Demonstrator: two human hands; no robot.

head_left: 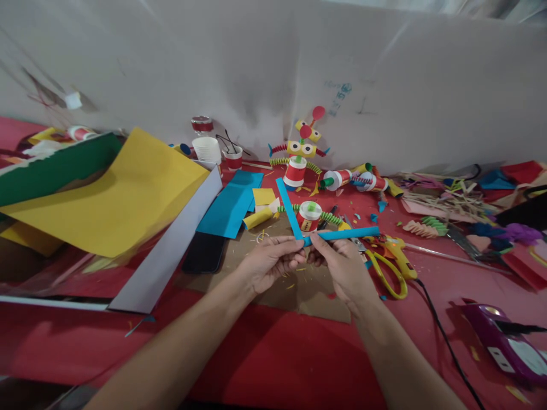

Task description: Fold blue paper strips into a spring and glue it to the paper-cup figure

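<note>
Two blue paper strips (289, 209) meet at one end in a V between my hands. My left hand (273, 259) pinches the corner where they join, thumb on top. Close beside it, my right hand (339, 262) grips the strip that runs off to the right, its thumb pressed near the corner. Just behind the strips stands a red and white paper cup (309, 216) with green folded-paper arms. A rolled yellow paper tube (257, 218) lies left of the cup. Beneath my hands is a brown cardboard sheet (277, 293).
Yellow-handled scissors (387, 276) and a yellow glue gun (399, 256) lie to the right, near a purple power socket (506, 341). At left, a box (166, 245) holds yellow paper (128, 193). Blue sheets (233, 202) overlap a black phone (204, 252). Finished cup figures (294, 172) stand behind.
</note>
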